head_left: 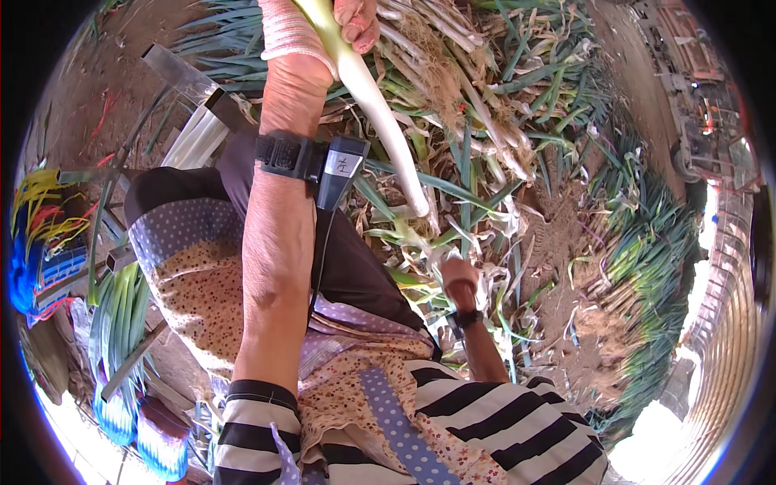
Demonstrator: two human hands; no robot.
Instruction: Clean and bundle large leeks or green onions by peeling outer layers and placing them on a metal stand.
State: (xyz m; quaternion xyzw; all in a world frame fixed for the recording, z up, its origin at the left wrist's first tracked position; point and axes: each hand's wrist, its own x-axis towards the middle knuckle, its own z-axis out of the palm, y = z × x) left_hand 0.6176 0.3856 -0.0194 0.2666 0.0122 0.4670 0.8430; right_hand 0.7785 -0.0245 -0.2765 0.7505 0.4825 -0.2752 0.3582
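My left hand, in a pale pink knitted glove, is raised at the top of the view and shut on a long white leek stalk. The stalk slants down to the right and ends near the middle. A black strap with a small device sits on my left wrist. Lower down, my right hand is closed on pale strips of outer skin just below the stalk's lower end. It wears a dark wrist strap. My lap is covered by a flowered and dotted apron.
A big heap of leeks with roots and green tops lies ahead on the dirt floor. At left are trimmed green bundles, coloured ties, a blue crate and a metal frame. More greens line the right.
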